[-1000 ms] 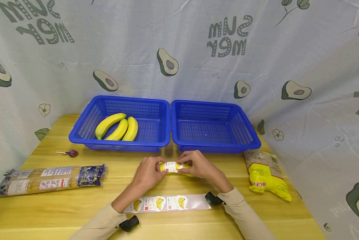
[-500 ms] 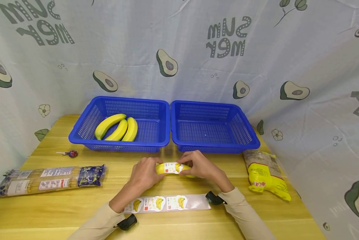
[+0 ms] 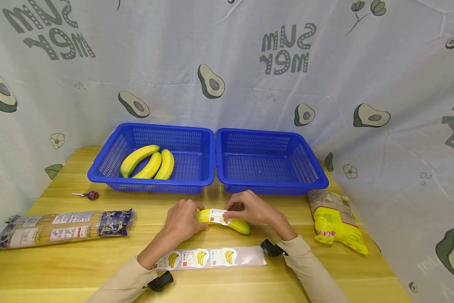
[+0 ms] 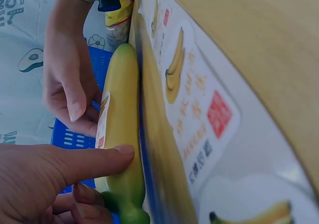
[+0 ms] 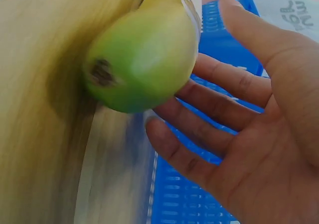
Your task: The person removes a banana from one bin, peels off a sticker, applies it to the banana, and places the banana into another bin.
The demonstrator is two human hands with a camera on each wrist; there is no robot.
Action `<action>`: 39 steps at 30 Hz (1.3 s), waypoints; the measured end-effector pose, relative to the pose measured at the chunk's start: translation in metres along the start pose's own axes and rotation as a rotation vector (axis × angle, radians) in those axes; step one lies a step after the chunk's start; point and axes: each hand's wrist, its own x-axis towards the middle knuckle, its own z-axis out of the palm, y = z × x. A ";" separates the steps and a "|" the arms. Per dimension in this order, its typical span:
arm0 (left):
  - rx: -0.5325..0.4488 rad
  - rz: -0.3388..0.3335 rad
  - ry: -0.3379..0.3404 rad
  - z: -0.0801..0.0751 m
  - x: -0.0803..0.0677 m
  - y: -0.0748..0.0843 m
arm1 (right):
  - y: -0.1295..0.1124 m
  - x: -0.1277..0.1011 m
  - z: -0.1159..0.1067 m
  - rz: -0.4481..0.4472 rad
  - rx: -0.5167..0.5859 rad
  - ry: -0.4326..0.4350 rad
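A yellow banana (image 3: 240, 226) with a green tip lies across the middle of the table. Around its left end my left hand (image 3: 183, 219) holds on, with the thumb (image 4: 117, 157) along the near side and fingers behind. A white label (image 3: 216, 216) with a banana picture sits on top of the fruit. My right hand (image 3: 255, 208) is at the label's right part. In the right wrist view its fingers (image 5: 234, 84) are loosely extended behind the banana, and the thumb stands off it. Below both hands, a strip of banana labels (image 3: 246, 256) lies flat, partly hidden by the left forearm.
Behind the hands, a blue basket (image 3: 190, 183) contains 3 bananas (image 3: 137, 160), beside another blue basket (image 3: 274, 185). To the left are a lollipop (image 3: 92, 195) and a long noodle pack (image 3: 65, 227). A yellow plastic bag (image 3: 335, 221) lies at right.
The banana's right end has swung toward the front and now shows beyond my right hand. My right fingers have loosened from it; my left hand still holds the left end.
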 end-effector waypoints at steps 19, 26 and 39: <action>-0.064 0.112 0.029 -0.012 -0.006 0.023 | 0.000 0.007 -0.011 -0.024 0.124 -0.113; -0.070 0.136 0.044 -0.014 -0.007 0.027 | -0.001 0.002 -0.014 -0.003 0.222 -0.174; -0.092 0.168 0.063 -0.016 -0.011 0.034 | -0.006 -0.007 -0.017 0.007 0.281 -0.150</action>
